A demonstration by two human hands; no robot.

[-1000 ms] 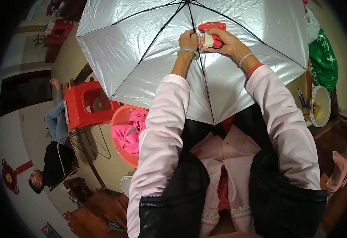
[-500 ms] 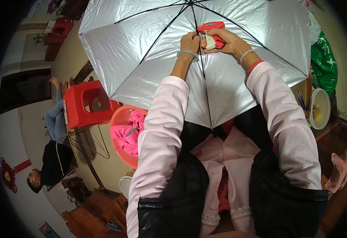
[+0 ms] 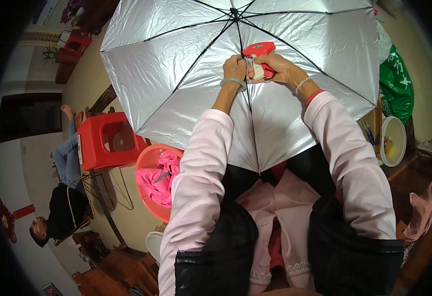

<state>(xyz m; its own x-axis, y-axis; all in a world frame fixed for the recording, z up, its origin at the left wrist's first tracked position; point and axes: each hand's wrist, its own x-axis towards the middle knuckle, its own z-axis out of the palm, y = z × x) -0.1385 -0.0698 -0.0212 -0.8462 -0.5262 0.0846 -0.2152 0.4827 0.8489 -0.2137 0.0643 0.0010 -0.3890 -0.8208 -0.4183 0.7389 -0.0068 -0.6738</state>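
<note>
An open umbrella [image 3: 196, 74] with a silver lining and black ribs lies across my lap, its inside facing me. My left hand [image 3: 234, 69] is closed in a pinch on a black rib [image 3: 250, 103] and the lining beside it. In my right hand [image 3: 286, 71] is a red and white tagging gun [image 3: 259, 49], gripped by its handle. The gun's front end points toward the rib, right beside my left fingertips. Whether its tip touches the rib or the cloth is hidden by my fingers.
To the left are a red plastic stool [image 3: 108, 140] and a pink basin [image 3: 147, 197] with bright pink cloth [image 3: 158, 180]. A person [image 3: 65, 207] sits beyond them. On the right stand a white bucket [image 3: 393, 141], blue-handled snips [image 3: 369, 132] and a green bag [image 3: 397, 86].
The umbrella and both hands sit slightly lower in the picture, as do the surroundings. Both hands keep their places at the same rib, and the tagging gun stays in my right hand.
</note>
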